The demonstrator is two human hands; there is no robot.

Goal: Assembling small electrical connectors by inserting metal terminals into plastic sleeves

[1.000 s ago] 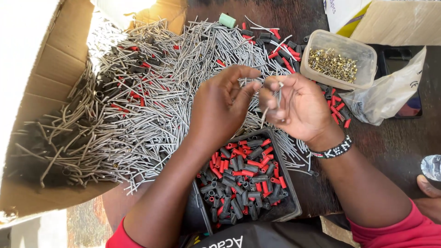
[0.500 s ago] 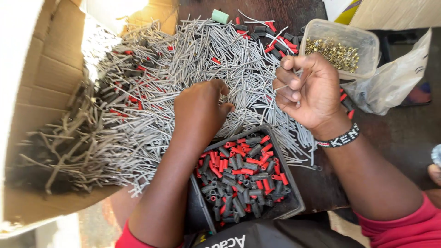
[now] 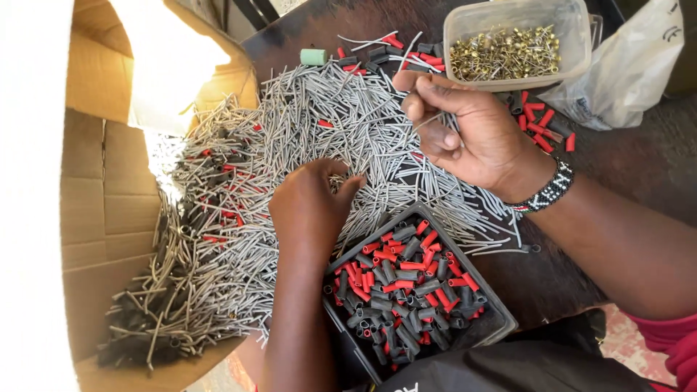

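A big heap of thin grey metal pins (image 3: 348,138) covers the dark table and spills onto flattened cardboard. My left hand (image 3: 308,210) rests knuckles-up on the heap, its fingertips curled down into the pins; what they pinch is hidden. My right hand (image 3: 465,134) hovers over the heap's right side, fingers curled around a thin grey pin (image 3: 428,122). It wears a beaded wristband (image 3: 548,190). A dark tray (image 3: 494,319) of red and black short sleeves lies just below both hands.
A clear plastic tub (image 3: 581,43) of small brass pieces stands at the top right, beside a white plastic bag (image 3: 624,80). Loose red and black sleeves (image 3: 541,120) lie near it. A green cylinder (image 3: 314,56) sits at the heap's far edge. Cardboard (image 3: 109,210) lies on the left.
My hands have parted: the left dropped from mid-air onto the pin heap, and the right moved up-right toward the tub. The view shifted closer.
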